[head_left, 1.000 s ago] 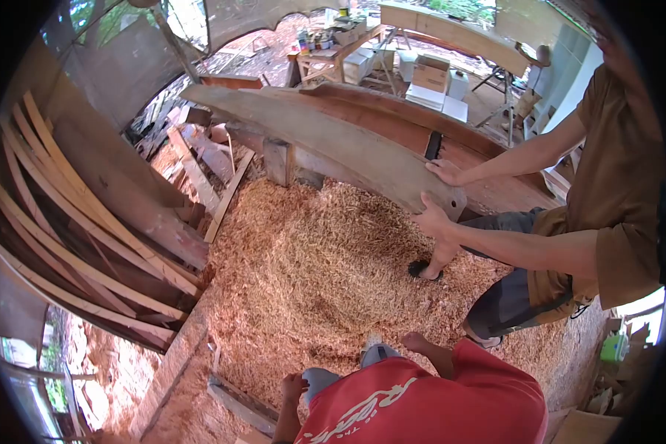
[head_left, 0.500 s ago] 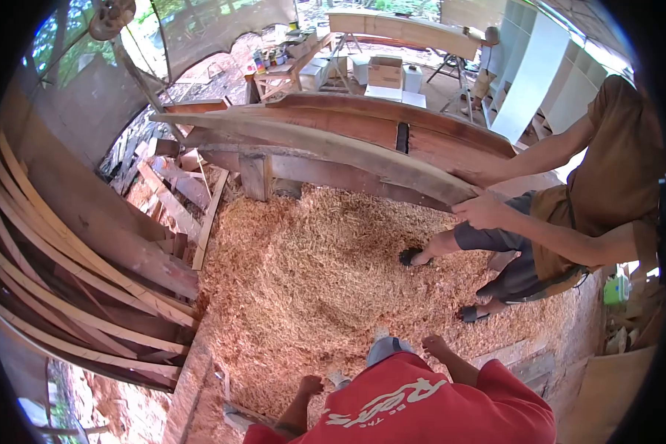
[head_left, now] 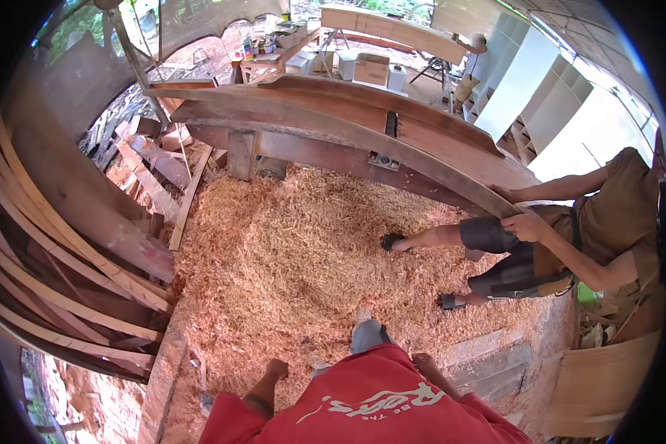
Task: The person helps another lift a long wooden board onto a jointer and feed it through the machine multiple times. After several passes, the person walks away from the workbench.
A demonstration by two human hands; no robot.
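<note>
My left hand [head_left: 276,368] hangs low beside my red shirt [head_left: 377,399], fingers curled and holding nothing. On the other side my right hand [head_left: 424,362] hangs partly hidden by the shirt, its fingers also curled. Wood shavings [head_left: 296,251] cover the ground below both hands, and neither hand touches an object. Ahead, a long curved plank [head_left: 348,133] runs along a reddish wooden bench [head_left: 444,140]. A co-worker [head_left: 599,200] at the right grips the plank's near end with both hands.
Several long strips of wood [head_left: 66,259] lean at the left beside offcuts [head_left: 152,170]. Flat boards [head_left: 488,362] lie on the ground at the right. Farther back are a cardboard box [head_left: 371,69], a trestle table [head_left: 392,31], white cabinets [head_left: 518,81] and another person [head_left: 473,66].
The plank's near end has shifted right along the bench with the co-worker, and a metal fitting on the bench side now shows. My view has tilted slightly; my hands still hang at my sides.
</note>
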